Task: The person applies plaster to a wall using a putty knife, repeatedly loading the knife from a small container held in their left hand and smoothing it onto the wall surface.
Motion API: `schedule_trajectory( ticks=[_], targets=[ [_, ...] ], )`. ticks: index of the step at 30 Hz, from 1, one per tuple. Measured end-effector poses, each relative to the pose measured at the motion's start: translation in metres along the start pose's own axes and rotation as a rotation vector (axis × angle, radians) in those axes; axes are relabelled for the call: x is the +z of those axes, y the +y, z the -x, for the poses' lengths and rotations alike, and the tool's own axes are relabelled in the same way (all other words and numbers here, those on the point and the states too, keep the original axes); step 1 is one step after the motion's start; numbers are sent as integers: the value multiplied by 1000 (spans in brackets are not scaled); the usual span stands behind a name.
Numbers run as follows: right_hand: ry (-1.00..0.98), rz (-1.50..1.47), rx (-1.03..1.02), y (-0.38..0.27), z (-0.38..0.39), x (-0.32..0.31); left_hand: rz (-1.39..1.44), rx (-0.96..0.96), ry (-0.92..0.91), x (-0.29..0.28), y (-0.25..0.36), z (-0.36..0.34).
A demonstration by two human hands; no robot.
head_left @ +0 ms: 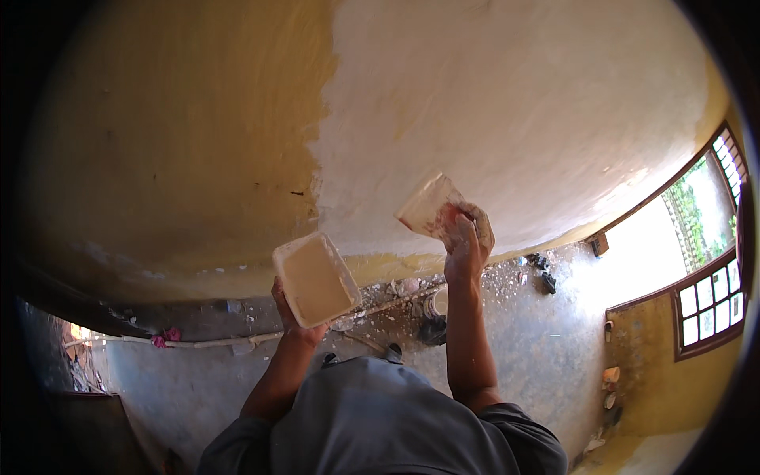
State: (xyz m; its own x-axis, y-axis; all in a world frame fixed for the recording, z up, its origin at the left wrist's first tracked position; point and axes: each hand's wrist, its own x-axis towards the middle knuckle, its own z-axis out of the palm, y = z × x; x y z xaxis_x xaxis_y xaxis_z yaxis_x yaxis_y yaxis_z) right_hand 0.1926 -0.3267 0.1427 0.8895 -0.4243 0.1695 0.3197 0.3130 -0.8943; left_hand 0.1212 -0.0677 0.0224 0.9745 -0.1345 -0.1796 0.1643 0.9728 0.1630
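My left hand (288, 315) holds a pale rectangular tub (343, 264) from its near left side. A smooth beige paste (314, 283) lies inside the tub, which is tipped so its opening shows. In my right hand (470, 244) is a flat, whitish putty spreader (426, 207) with reddish smears, gripped at its right end. The spreader is up in front of the wall; whether it touches the surface I cannot tell. Of the wall, the left part is ochre yellow (198, 127), while a whitish coat (507, 103) covers the right part, with an uneven border between them.
Along the foot of the wall runs a long pole (222, 343), with pink cloth (166, 338) on it. A bucket (439, 300) and a black bag (432, 331) stand on the spattered floor (522, 356). Dark footwear (546, 279) lies farther right, before a bright doorway and a window (710, 305).
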Motion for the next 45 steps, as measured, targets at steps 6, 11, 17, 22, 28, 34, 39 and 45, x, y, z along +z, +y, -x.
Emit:
schedule_trajectory(
  ticks=[6,11,17,22,28,34,39,45],
  targets=[
    [107,676,-453,-8,-12,54,-99,111,76,-21,10,21],
    [86,930,-597,-40,-32,97,-47,95,165,-42,29,34],
    [-29,936,-543,-89,-99,119,13,87,198,-55,46,43],
    [-46,893,-620,-165,-145,149,11,105,120,-68,58,48],
    [123,1008,-875,-283,-180,197,-37,134,148,-79,63,46],
    [264,909,-980,-379,-158,198,-72,193,100,-48,41,42],
    [-134,850,-973,-275,-147,149,-72,226,137,-41,48,50],
    [-371,825,-371,-75,-67,111,-19,54,150,-38,35,43]
  ],
)
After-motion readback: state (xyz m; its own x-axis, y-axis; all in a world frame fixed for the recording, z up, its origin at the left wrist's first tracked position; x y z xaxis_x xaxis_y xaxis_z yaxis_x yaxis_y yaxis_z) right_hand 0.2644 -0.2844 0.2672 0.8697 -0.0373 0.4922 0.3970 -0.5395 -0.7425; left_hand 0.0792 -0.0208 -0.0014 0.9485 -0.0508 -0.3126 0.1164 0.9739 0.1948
